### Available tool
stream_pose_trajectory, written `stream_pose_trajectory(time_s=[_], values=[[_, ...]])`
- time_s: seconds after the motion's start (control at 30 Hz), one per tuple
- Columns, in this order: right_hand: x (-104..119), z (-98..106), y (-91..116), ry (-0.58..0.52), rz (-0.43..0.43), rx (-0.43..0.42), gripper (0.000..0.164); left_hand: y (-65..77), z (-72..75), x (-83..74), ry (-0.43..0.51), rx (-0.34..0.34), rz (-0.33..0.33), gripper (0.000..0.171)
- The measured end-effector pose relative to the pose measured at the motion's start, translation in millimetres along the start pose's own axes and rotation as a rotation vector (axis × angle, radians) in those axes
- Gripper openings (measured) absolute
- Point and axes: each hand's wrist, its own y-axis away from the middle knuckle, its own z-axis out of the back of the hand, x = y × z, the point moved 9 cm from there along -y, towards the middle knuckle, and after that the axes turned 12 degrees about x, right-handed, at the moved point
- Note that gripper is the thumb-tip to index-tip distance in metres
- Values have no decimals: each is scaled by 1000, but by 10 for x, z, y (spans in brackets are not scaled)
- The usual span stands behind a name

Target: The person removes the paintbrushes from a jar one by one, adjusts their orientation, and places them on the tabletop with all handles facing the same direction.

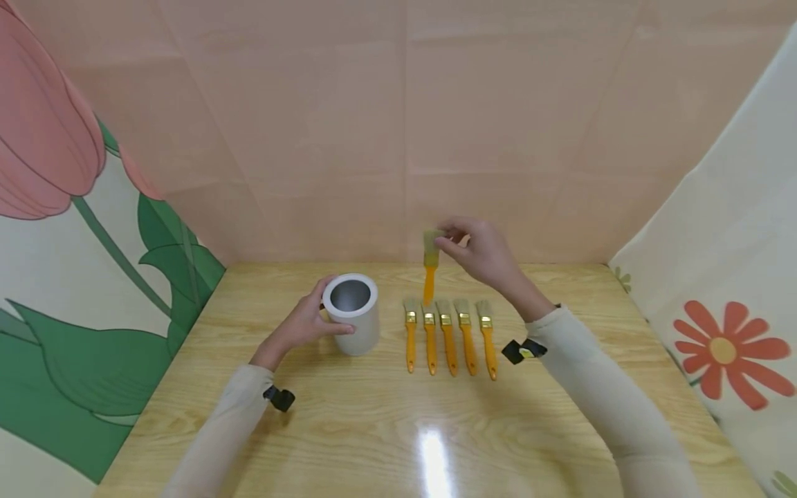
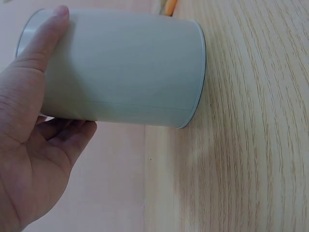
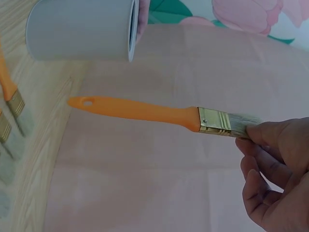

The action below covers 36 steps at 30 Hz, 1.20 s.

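Observation:
My left hand (image 1: 311,319) grips a white cylindrical can (image 1: 364,333) near its open top, thumb along the near side and fingers round the far side. The can stands upright, and its grey inside shows in the head view. With thumb and fingers my right hand (image 1: 482,252) pinches a paintbrush (image 3: 145,111) by its bristles. That brush hangs above the table, orange handle pointing down, gold ferrule just below the fingertips. In the right wrist view the handle end lies apart from the can (image 3: 79,31). The can's smooth side (image 2: 130,67) fills the left wrist view.
Several more paintbrushes (image 1: 449,342) lie in a row on the wooden table (image 1: 349,429), right of the can, bristles toward the back. A pink cloth (image 1: 311,138) hangs behind the table. Flower-printed cloths stand at the left (image 1: 93,277) and right (image 1: 722,277).

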Motion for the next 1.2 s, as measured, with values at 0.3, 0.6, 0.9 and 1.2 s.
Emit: stream_pose_trajectory(time_s=[0.3,0.6,0.9,1.2], values=[[-392,106,194,14,-58,-49,26,5,2,-1,-1,1,15,113],[-822,127,378,14,-98,-80,27,17,16,-5,-16,-1,5,114],[-1209,134,520,2,-133,-55,28,20,18,-4,-17,-5,-8,113],[-1647,30,652,-12,-231,1,30,19,2,-6,-10,5,-1,113]])
